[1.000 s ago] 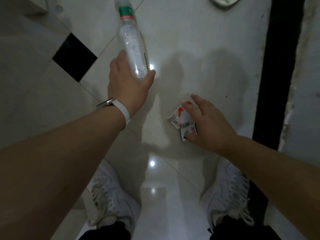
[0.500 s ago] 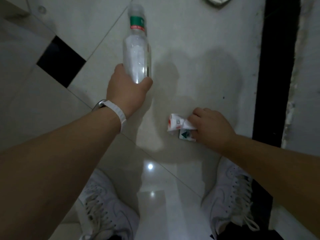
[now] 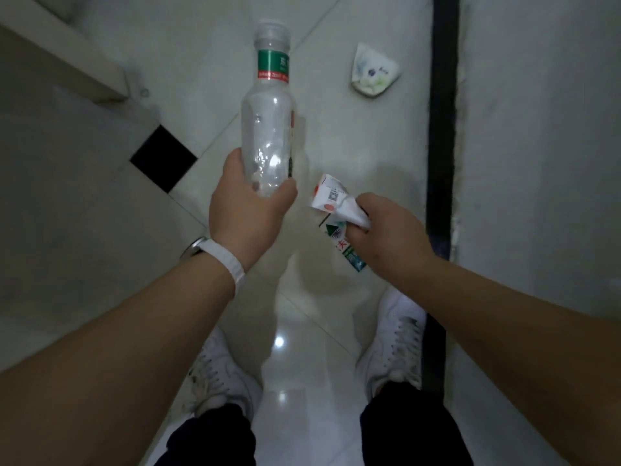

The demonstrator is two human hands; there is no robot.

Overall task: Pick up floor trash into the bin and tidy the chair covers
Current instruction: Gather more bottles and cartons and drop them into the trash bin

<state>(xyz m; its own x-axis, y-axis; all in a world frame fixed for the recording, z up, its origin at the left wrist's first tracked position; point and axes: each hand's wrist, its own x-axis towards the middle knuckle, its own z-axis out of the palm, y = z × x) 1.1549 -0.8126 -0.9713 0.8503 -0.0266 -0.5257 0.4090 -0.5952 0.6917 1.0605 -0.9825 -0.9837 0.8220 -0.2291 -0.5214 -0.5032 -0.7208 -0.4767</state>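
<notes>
Left hand: your left hand [image 3: 247,210] is wrapped closed around the base of an empty clear plastic bottle [image 3: 267,129]; a white watch band [image 3: 223,258] sits on that wrist.
Bottle: it points away from you with its neck farthest off; a green and red label rings the neck; the mouth is open, with no cap on it.
Right hand: your right hand [image 3: 386,232] is clenched on a crumpled printed wrapper [image 3: 336,205]; the white end sticks out past your thumb, and a green and red printed end hangs out below your fingers.
Floor: the pale glossy tiled floor [image 3: 353,146] has a small black inset tile [image 3: 163,158] to your left; a dark strip [image 3: 442,129] runs along it to your right, with a pale wall surface beyond.
Remaining trash: one crumpled white wrapper with faint purple and green print [image 3: 373,74] lies on the floor ahead, near the dark strip and well apart from both hands.
Feet: your white sneakers [image 3: 393,344] stand on the tiles below your hands; dark trouser legs show above them.
</notes>
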